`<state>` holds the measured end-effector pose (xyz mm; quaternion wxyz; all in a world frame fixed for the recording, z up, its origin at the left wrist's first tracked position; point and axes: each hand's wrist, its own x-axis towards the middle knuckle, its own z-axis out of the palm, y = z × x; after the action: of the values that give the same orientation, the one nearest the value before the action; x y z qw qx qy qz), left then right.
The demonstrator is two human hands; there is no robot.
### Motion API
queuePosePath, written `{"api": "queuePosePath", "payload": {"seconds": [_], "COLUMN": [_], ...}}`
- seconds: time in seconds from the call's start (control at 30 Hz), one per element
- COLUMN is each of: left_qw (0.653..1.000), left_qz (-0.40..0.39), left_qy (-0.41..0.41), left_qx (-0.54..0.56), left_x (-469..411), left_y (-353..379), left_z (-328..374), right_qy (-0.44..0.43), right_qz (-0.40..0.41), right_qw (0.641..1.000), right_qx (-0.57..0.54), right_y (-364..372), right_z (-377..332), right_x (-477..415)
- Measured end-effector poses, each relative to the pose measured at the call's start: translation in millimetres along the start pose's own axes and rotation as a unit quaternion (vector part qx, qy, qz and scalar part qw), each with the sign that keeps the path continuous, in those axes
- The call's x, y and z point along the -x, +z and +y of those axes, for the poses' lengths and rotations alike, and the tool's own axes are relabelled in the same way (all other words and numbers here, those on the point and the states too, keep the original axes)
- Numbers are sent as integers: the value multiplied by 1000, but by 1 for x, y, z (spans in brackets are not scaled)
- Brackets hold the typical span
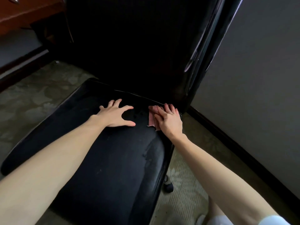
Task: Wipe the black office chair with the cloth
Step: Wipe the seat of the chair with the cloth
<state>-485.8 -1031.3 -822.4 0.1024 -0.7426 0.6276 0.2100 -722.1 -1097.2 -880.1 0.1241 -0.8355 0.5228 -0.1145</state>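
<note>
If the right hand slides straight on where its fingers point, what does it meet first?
Probably the backrest, low at its seam with the seat: the right hand, pressing the cloth, has fingertips almost there. Depth is unclear.

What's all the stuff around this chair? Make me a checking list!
Surface: black padded office chair seat, a few pale specks; dark backrest upright behind it.
Job's things: small pink cloth, flat on the seat's back right corner.
Clutter: nothing seen.
Hands: left hand flat on the seat, fingers spread; right hand presses on the cloth.
Cables: nothing seen.
Surroundings: pale patterned carpet, grey wall, brown wooden desk at upper left, chair wheel under the seat.
</note>
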Motion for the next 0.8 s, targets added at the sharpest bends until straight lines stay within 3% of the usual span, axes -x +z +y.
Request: {"api": "queuePosePath", "payload": {"seconds": [0.33, 0.53, 0.8], "left_qw": [999, 999, 998], "left_qz": [-40, -43, -56], "left_qy": [-14, -24, -14], "left_qx": [26, 15, -3], "left_x": [-25, -31, -32], "left_y": [-1, -3, -9], "left_z": [-19, -18, -17], "right_qy": [104, 60, 78], "right_qz": [16, -28, -6], "right_qw": [994, 996, 996], "right_qx": [-16, -53, -49], "right_y": [0, 16, -26], "right_z": [-17, -67, 4], "right_x": [5, -35, 15]}}
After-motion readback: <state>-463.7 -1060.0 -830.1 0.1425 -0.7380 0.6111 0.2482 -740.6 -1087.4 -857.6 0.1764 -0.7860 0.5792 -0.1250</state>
